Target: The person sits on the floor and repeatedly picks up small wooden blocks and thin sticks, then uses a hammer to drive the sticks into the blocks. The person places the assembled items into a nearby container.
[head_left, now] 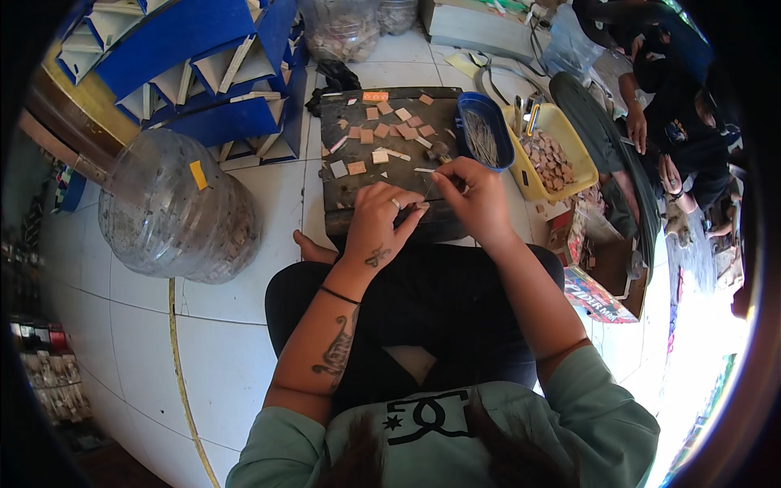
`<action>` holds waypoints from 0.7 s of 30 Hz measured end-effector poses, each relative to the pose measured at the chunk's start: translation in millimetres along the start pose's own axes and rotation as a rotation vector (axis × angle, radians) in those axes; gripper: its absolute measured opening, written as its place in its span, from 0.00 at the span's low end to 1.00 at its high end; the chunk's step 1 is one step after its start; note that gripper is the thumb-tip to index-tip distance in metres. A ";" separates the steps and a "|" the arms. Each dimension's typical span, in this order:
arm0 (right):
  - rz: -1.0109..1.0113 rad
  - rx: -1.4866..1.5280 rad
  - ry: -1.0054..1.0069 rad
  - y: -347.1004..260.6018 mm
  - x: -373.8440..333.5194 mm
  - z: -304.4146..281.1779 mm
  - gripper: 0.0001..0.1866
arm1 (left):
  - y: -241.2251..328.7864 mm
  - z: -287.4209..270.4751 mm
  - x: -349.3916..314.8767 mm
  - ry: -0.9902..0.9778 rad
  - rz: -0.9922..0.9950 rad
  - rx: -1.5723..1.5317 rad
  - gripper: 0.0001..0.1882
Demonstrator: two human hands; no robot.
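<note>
Over the near edge of a dark low work board [342,183], my two hands are close together. My left hand [376,213] is closed, pinching a small tan piece [421,206] between thumb and fingertips. My right hand [474,195] pinches what looks like a thin wire or pin [429,188], partly hidden by the fingers, just above that piece. Several small tan and pinkish squares [380,130] lie scattered over the board, with pale strips among them. A blue oval tray [505,138] of thin metal pins [481,138] rests at the board's right side.
A yellow basket [579,180] of small tan pieces [547,163] and some tools stands to the right, near an open box [602,294]. Left are a big clear plastic bottle [179,220] and blue cardboard holders [183,49]. Another person [683,122] sits at far right.
</note>
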State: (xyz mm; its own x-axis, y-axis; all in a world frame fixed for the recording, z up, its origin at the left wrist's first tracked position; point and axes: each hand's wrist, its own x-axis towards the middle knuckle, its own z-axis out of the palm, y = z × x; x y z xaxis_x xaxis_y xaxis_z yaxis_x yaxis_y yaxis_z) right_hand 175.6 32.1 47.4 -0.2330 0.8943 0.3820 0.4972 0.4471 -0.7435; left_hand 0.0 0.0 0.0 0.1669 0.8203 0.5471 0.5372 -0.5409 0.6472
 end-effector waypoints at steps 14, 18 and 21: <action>-0.415 -0.154 -0.056 -5.3 -3.1 1.0 0.07 | -4.6 1.4 1.4 0.039 -0.017 0.067 0.02; -0.453 -0.206 -0.070 -9.8 -0.5 2.0 0.08 | 1.0 0.4 2.7 0.083 -0.009 0.058 0.03; -0.434 -0.244 -0.096 -8.8 -1.7 3.4 0.08 | 3.4 3.3 5.8 0.134 0.043 0.043 0.03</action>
State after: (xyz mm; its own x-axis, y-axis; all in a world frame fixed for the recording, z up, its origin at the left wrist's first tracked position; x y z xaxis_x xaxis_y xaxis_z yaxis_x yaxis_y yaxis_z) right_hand 168.8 26.6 51.5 -0.5316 0.6294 0.5668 0.5158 0.7714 -0.3728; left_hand 5.5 3.5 3.7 0.0803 0.7630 0.6413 0.5676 -0.5639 0.5999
